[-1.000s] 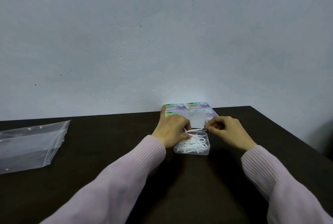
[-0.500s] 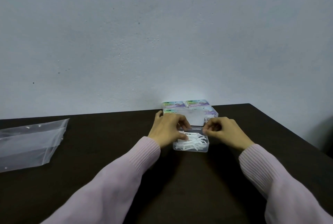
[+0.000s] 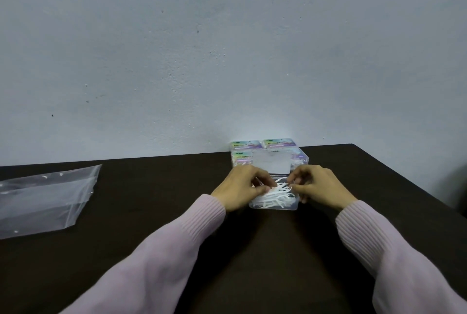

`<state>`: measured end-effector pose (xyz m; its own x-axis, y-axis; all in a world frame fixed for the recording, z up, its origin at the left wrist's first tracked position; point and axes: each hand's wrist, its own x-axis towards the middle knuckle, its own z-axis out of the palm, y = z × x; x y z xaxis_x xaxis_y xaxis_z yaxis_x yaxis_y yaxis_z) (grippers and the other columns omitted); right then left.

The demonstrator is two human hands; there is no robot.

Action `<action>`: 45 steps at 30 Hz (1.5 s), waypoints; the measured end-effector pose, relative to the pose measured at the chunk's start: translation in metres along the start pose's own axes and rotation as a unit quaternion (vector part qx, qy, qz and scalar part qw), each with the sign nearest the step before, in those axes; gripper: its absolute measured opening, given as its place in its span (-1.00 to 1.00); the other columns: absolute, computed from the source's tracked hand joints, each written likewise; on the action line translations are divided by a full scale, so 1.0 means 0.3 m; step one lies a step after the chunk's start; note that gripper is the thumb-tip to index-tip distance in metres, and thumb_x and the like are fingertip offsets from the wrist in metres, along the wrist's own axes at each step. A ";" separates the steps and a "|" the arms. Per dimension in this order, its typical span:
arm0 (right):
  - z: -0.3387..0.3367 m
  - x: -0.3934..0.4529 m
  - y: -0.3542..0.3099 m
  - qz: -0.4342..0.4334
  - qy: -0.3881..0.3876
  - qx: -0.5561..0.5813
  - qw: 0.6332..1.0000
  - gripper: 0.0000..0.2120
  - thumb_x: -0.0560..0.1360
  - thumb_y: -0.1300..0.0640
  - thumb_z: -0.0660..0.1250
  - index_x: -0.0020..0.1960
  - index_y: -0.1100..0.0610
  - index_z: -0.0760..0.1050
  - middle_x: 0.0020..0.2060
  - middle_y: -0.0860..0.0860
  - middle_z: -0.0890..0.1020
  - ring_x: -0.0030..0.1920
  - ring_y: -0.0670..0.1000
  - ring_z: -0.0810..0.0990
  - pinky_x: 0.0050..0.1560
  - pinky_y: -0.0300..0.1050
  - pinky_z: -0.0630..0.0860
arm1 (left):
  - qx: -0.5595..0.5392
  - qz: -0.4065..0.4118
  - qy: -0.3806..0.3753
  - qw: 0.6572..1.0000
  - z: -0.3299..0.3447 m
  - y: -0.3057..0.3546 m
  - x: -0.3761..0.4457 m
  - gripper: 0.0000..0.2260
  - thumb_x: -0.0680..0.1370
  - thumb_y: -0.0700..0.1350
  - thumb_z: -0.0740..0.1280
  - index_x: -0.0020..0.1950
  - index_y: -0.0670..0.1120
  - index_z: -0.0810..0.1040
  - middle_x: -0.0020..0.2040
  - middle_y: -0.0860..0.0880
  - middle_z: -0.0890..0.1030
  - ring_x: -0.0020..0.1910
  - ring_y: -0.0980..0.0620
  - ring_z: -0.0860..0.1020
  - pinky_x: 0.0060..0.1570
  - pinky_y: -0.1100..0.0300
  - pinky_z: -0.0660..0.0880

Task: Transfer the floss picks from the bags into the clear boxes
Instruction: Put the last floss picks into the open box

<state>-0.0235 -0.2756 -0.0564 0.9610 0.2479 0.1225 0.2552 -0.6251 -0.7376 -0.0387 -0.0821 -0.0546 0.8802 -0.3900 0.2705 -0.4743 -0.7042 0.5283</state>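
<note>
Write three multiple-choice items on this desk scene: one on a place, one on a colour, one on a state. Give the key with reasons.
1. Where does the empty plastic bag lie?
A. on the table's left side
B. inside the clear box
C. under the right hand

2. What colour are the floss picks?
A. green
B. white
C. black

3. What state is the clear box in front of the hands in?
A. lid shut, empty
B. tipped on its side
C. open, holding picks

Key: 1 A, it lies flat, far left of the left hand. 2 B, the pile shows white between the left hand and the right hand. 3 C, the lid stands raised behind the picks.
</note>
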 end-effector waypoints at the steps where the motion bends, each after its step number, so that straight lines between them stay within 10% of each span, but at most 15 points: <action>1: 0.000 0.000 -0.001 0.001 -0.003 0.007 1.000 -0.90 0.45 0.32 0.36 -0.06 0.20 0.54 -0.26 0.06 0.57 -0.48 -0.13 0.53 -0.44 -0.40 0.45 | -0.004 0.001 0.004 1.000 -0.001 -0.003 0.000 -0.83 0.49 -0.19 0.38 0.06 -0.04 0.66 -0.03 0.02 0.66 -0.09 0.10 0.56 -0.06 0.30 0.45; 13: 0.005 0.001 -0.003 -0.049 -0.016 -0.099 0.994 -0.86 0.53 0.21 0.27 -0.01 0.02 0.55 -0.10 -0.03 0.53 -0.12 0.03 0.60 -0.24 -0.44 0.45 | -0.020 0.001 0.056 0.998 0.007 -0.055 -0.004 -0.79 0.46 -0.25 0.37 0.01 -0.01 0.65 -0.05 0.07 0.65 -0.04 0.13 0.56 0.08 0.19 0.47; 19: 0.003 -0.001 -0.005 -0.055 -0.002 -0.101 0.993 -0.85 0.52 0.24 0.27 -0.08 0.07 0.59 -0.13 -0.06 0.50 -0.21 -0.17 0.49 -0.23 -0.54 0.39 | -0.069 -0.024 0.103 0.992 0.002 -0.064 -0.010 -0.80 0.48 -0.31 0.33 0.00 -0.07 0.64 -0.03 0.07 0.65 -0.03 0.22 0.55 -0.01 0.55 0.38; 27: 0.007 0.001 0.010 -0.003 0.037 0.013 0.999 -0.69 0.49 0.35 0.28 0.15 0.12 0.28 -0.25 0.00 0.54 -0.37 -0.09 0.49 -0.42 -0.40 0.42 | -0.173 -0.132 0.164 0.962 0.043 -0.048 -0.004 -0.75 0.53 -0.33 0.26 0.16 -0.09 0.49 -0.09 -0.04 0.60 -0.32 0.20 0.48 -0.27 0.48 0.42; 33: 0.004 0.017 0.034 0.042 0.079 0.054 0.995 -0.42 0.46 0.34 0.34 0.41 0.19 0.21 -0.18 -0.02 0.57 -0.12 -0.06 0.52 0.03 -0.15 0.46 | -0.271 -0.207 0.170 0.924 0.057 -0.024 0.007 -0.67 0.58 -0.33 0.13 0.33 -0.14 0.40 0.07 -0.06 0.54 -0.24 0.10 0.57 0.03 0.18 0.55; 45: 0.012 0.022 0.037 0.101 0.100 0.218 0.966 -0.81 0.57 0.05 0.21 0.09 0.13 0.46 -0.01 0.06 0.59 -0.03 -0.01 0.59 -0.02 -0.15 0.54 | -0.324 -0.209 0.137 0.913 0.091 -0.015 0.013 -0.82 0.56 -0.06 0.31 0.13 -0.08 0.51 0.11 -0.01 0.58 0.07 0.09 0.55 0.13 0.21 0.51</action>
<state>-0.0147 -0.2783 -0.0663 0.9990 -0.0205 0.0408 0.0339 -0.2632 -0.9641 -0.0336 -0.0966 -0.0779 0.9951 0.0577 0.0803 -0.0654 -0.2251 0.9721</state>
